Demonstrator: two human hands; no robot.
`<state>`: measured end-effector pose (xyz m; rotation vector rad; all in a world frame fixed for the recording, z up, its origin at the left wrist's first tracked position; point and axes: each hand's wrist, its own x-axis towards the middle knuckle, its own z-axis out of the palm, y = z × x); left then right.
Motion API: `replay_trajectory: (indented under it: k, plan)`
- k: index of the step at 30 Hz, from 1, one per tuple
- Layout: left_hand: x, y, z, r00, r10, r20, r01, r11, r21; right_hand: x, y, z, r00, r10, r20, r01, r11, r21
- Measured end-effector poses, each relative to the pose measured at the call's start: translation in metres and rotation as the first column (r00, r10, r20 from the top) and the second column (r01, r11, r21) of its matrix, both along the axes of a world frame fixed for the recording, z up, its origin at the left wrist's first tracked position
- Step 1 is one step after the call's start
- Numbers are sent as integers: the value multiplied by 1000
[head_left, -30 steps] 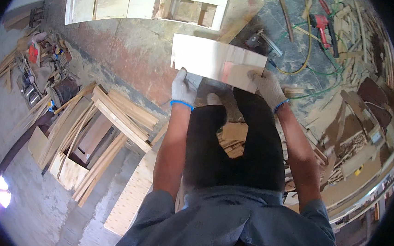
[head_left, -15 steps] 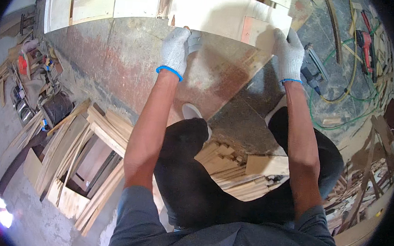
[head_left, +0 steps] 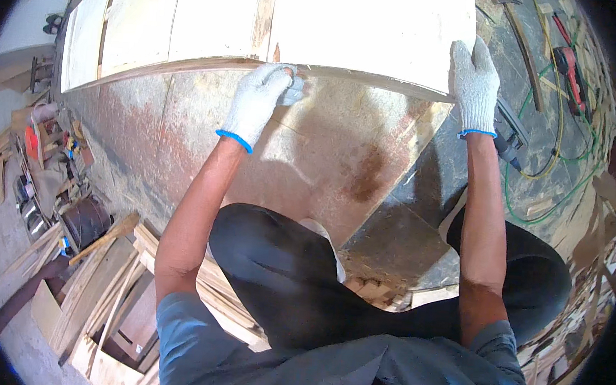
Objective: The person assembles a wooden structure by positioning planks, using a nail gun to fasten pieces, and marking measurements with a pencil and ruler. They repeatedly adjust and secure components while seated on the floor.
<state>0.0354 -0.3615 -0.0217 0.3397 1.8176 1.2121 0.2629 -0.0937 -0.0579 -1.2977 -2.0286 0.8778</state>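
A pale wooden panel (head_left: 371, 31) lies across the top of the view, with a small brown knot-like mark near its left corner. My left hand (head_left: 257, 103), in a grey-white knit glove with a blue cuff, is closed at the panel's near edge, close to that corner. Its thumb meets the edge and its other fingers curl below. My right hand (head_left: 474, 86), gloved alike, lies along the panel's right edge with its fingers stretched out and slightly apart. Further pale panels (head_left: 141, 16) lie to the left, separated by narrow gaps and strips.
Right of my right hand lie an air nailer (head_left: 512, 132), a hammer (head_left: 521, 43), a red-and-black power tool (head_left: 572, 76) and a green hose (head_left: 516, 209). Wood strips (head_left: 109, 285) are stacked at lower left. Scrap wood (head_left: 574, 307) piles up at right.
The panel appears larger and brighter, its near edge lower in view. My left hand has shifted left and down, my right hand right. The right fingers now lie straighter along the panel's side.
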Motion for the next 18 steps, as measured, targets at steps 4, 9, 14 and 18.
replay_trajectory:
  k: [4,9,14,18]
  plan:
    - [-17,-1,12,786,-516,-340,414,848,-330,-6,-6,13,997,-26,70,27,1000,-12]
    - [20,13,43,345,-526,-777,581,770,-263,2,7,-9,998,-46,53,45,999,13]
    - [9,65,27,-126,-284,-950,641,708,-297,-3,20,-17,988,-18,150,8,998,65]
    - [-5,80,5,-259,-317,-913,607,682,-409,1,23,-18,995,50,89,-40,993,-109]
